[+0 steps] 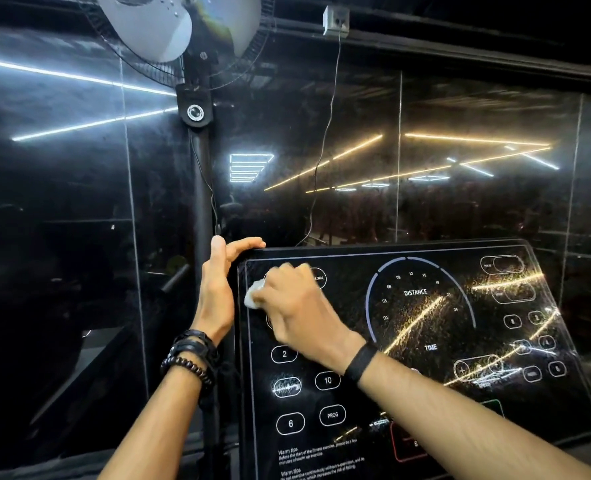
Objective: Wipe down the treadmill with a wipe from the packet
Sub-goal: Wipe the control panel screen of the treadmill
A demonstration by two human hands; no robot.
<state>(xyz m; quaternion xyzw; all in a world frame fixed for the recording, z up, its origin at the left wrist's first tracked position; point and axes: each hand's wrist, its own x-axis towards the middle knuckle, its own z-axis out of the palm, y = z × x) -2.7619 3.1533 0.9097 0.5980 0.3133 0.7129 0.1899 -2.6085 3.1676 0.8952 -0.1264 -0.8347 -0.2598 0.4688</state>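
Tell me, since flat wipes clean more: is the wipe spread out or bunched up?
Bunched up. The wipe shows only as a small white wad poking from under the right hand, pressed on the console.

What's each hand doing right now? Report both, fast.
Left hand: open, fingers hooked over the top left corner of the treadmill console.
Right hand: closed on the white wipe, pressing it to the console.
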